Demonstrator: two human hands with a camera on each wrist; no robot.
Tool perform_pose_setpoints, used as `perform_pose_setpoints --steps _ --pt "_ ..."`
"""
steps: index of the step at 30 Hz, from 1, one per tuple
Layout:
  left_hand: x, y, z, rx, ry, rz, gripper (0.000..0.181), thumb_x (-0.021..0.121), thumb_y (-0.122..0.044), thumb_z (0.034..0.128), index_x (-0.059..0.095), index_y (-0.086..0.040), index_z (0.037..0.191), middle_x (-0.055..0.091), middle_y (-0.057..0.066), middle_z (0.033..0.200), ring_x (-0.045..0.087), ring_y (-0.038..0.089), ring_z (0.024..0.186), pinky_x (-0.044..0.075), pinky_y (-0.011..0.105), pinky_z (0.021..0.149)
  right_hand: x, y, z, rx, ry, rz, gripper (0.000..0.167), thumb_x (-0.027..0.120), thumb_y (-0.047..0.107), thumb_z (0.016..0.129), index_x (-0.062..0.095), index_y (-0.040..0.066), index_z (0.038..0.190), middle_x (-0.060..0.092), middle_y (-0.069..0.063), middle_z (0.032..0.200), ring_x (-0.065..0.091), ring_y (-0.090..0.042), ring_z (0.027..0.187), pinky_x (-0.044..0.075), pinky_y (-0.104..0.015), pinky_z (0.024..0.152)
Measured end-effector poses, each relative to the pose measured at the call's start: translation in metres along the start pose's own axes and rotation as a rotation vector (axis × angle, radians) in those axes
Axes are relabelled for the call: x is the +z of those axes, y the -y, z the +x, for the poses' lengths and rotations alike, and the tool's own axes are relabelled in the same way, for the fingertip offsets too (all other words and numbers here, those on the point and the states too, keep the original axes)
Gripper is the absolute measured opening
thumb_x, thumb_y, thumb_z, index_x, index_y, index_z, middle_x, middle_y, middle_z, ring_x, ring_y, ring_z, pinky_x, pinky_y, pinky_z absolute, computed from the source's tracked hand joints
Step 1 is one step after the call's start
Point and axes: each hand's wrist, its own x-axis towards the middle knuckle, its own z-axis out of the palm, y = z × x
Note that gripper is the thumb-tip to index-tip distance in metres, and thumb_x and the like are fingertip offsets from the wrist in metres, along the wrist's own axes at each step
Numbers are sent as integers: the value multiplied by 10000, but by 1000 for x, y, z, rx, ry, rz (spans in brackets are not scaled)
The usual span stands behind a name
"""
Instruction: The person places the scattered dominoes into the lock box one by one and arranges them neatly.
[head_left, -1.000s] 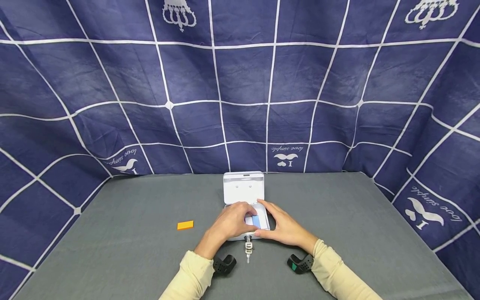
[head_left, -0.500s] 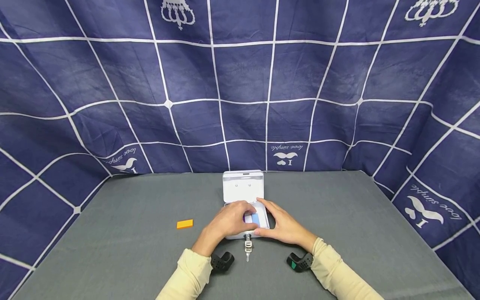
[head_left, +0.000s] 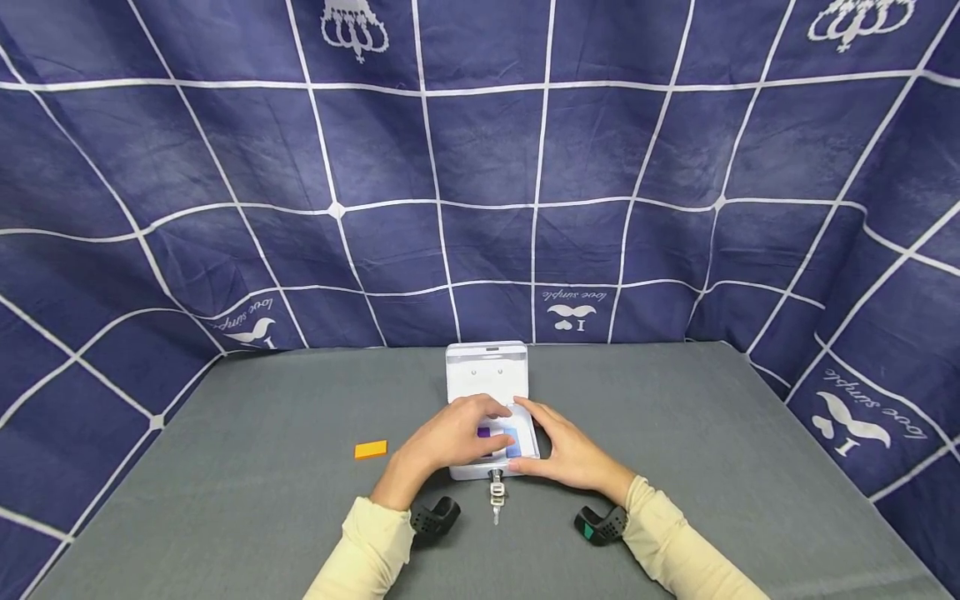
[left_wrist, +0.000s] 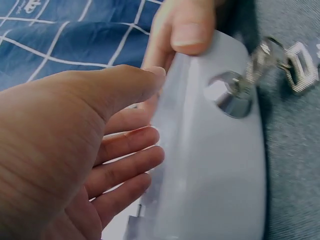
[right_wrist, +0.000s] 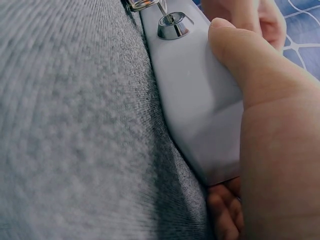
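A white cash box (head_left: 487, 375) stands with its lid raised, a key in its front lock (left_wrist: 231, 94). Inside lie a light blue flat piece (head_left: 513, 443) and a purple piece (head_left: 483, 432), partly covered. My left hand (head_left: 456, 433) is over the box's left part, thumb and fingers apart, with nothing between them in the left wrist view. My right hand (head_left: 567, 452) holds the box's right side; its thumb lies on the front edge, and the curled fingers (right_wrist: 226, 212) show at the box's end in the right wrist view.
An orange flat piece (head_left: 371, 450) lies on the grey cloth-covered table (head_left: 300, 517), left of the box. Keys on a ring (head_left: 497, 493) hang out in front of the lock. A blue curtain (head_left: 487, 167) with white lines stands behind the table.
My left hand has shifted slightly left and its thumb and fingers have spread, showing more of the purple piece. The right hand stays on the box.
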Motion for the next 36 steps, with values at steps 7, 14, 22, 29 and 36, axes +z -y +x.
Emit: perform_pose_setpoints --steps 7,14,22,29,36 --pt "-12 -6 -3 -2 -4 -4 347 753 -227 934 713 -15 1206 738 120 1153 697 243 1071 542 411 980 0 1 2 5 9 -5 954 789 561 849 350 196 1614 476 -76 1565 465 -302 1428 398 -561 1140" --pt "-25 -8 -6 -32 -11 -13 361 759 -229 934 717 5 1207 737 133 1152 693 266 1071 543 444 976 -1 2 2 29 24 -2 962 781 580 848 332 227 1622 446 -54 1593 434 -286 1456 372 -556 1164" --pt "-39 -6 -12 -46 -59 -14 359 750 -224 936 721 4 1211 748 129 1156 708 253 1073 549 429 972 -1 1 1 26 20 2 959 785 570 845 333 232 1621 447 -67 1592 431 -306 1458 369 -575 1159" --pt "-50 -5 -18 -69 -78 -7 343 733 -212 948 718 -7 1223 744 126 1180 703 250 1096 542 444 980 -1 1 1 29 25 8 968 790 569 841 329 230 1623 450 -70 1588 437 -302 1451 371 -570 1158" --pt "-56 -5 -21 -79 -83 -4 354 741 -219 945 713 -14 1233 740 137 1185 699 255 1088 544 452 967 -1 1 1 35 28 2 960 784 581 843 332 244 1620 453 -62 1584 439 -295 1450 373 -568 1157"
